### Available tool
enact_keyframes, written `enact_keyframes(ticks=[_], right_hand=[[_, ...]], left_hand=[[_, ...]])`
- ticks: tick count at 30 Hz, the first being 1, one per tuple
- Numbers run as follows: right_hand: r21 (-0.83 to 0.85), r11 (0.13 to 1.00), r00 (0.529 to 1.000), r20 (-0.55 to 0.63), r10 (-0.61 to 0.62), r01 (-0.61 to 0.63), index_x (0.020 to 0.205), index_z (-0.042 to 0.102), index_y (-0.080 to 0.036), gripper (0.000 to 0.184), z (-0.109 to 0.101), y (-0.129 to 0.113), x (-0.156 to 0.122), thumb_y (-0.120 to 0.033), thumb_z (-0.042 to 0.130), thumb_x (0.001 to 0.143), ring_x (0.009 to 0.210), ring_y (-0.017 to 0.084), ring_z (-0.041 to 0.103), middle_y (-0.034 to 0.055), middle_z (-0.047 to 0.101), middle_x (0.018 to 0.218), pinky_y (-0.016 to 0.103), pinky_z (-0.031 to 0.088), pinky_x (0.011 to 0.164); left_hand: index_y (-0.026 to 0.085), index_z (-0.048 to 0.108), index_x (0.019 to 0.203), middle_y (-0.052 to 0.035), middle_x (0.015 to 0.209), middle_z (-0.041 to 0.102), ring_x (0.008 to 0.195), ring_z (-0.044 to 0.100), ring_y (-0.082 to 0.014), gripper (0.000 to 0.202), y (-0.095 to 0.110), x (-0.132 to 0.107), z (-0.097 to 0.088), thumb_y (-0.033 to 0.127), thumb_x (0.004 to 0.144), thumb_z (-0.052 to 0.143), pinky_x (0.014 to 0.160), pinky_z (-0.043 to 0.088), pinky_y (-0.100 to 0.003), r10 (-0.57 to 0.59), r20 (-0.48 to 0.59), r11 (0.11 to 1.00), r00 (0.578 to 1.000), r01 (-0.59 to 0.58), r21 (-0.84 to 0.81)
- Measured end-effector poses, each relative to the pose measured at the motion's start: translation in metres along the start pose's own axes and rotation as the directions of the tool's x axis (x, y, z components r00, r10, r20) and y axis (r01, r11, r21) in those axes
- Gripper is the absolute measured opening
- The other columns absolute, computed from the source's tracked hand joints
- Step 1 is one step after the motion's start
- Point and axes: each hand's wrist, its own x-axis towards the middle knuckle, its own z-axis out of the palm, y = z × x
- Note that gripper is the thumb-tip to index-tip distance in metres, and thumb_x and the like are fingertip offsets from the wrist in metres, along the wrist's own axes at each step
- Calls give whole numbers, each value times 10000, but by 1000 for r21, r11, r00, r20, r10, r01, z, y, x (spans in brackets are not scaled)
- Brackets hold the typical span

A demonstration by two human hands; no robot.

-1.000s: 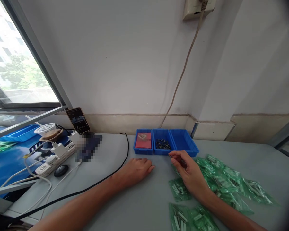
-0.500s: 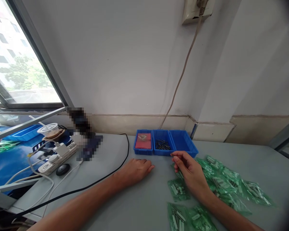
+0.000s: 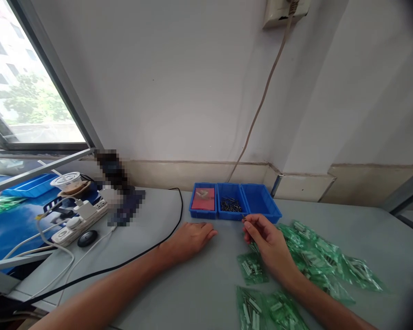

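My left hand (image 3: 192,237) lies palm down on the grey table, loosely relaxed, with nothing visible in it. My right hand (image 3: 266,239) hovers in front of the blue bins, thumb and forefinger pinched on a small dark screw (image 3: 243,217), of which only the tip shows. Just beyond that hand, the middle blue bin (image 3: 230,215) holds a pile of dark screws (image 3: 231,205). Beneath and beside my right hand lie green plastic bags of small parts, including a small bag (image 3: 252,269) and a larger bag (image 3: 250,308) nearer me.
The left bin (image 3: 203,213) holds a red packet (image 3: 203,199); the right bin (image 3: 259,200) shows bare blue. More green bags (image 3: 316,256) spread to the right. A black cable (image 3: 131,264) crosses near my left forearm. A power strip (image 3: 79,222) and a black mouse (image 3: 87,238) are left.
The view has shifted slightly. My right hand stays near the bins, still pinching the small screw, and my left hand still rests on the table.
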Motion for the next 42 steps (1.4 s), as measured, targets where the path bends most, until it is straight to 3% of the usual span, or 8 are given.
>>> enact_keyframes(ticks=[4,8,16,23,28,36,42], right_hand=[[-72,996,997,59,-52,56,963,668,-251,293,1,-3,-4,-542,703,958,759,200,628,4,645,824,319,538,736],[-98,994,988,154,-33,49,950,677,-258,246,3,-4,-8,-502,673,985,760,199,611,0,643,829,310,515,711],[-65,998,989,148,1,9,1021,708,-231,366,4,2,-5,-572,576,1026,714,188,623,17,660,843,313,517,684],[-123,992,986,164,-8,28,1029,663,-253,264,3,0,-6,-508,595,1022,752,184,610,-5,629,861,304,508,708],[-144,989,989,147,-17,38,970,669,-251,211,3,1,-4,-461,655,986,749,191,601,-14,621,801,307,482,708],[-32,997,993,93,73,-71,863,619,-226,394,0,-2,2,-597,634,996,613,147,518,-40,558,647,275,416,612],[160,969,982,47,182,-187,799,585,-219,485,0,-1,9,-670,714,921,534,111,428,-63,478,586,241,342,515]], left_hand=[[179,593,930,-23,738,660,622,622,-162,517,2,0,-2,440,1187,229,577,362,-268,-37,20,999,999,37,-15],[184,597,930,-19,721,668,600,619,-162,529,4,1,-7,438,1189,211,567,343,-274,-61,39,998,997,62,-14],[185,576,925,-11,709,664,592,626,-161,495,6,-1,-13,410,1189,223,555,313,-296,-85,34,996,996,86,-13],[190,590,910,-20,725,679,601,628,-174,483,6,-1,-9,413,1183,260,561,294,-311,-113,89,994,990,112,20],[190,613,915,-29,735,668,618,615,-180,520,5,0,-8,429,1182,236,575,306,-303,-123,70,992,990,121,30],[195,596,929,-3,706,644,589,577,-163,520,-3,0,-2,458,1186,227,574,291,-287,-121,35,992,992,122,-14],[198,585,935,-5,771,680,652,621,-170,496,-4,-1,-1,478,1183,261,590,306,-289,-86,41,996,995,87,-36]])
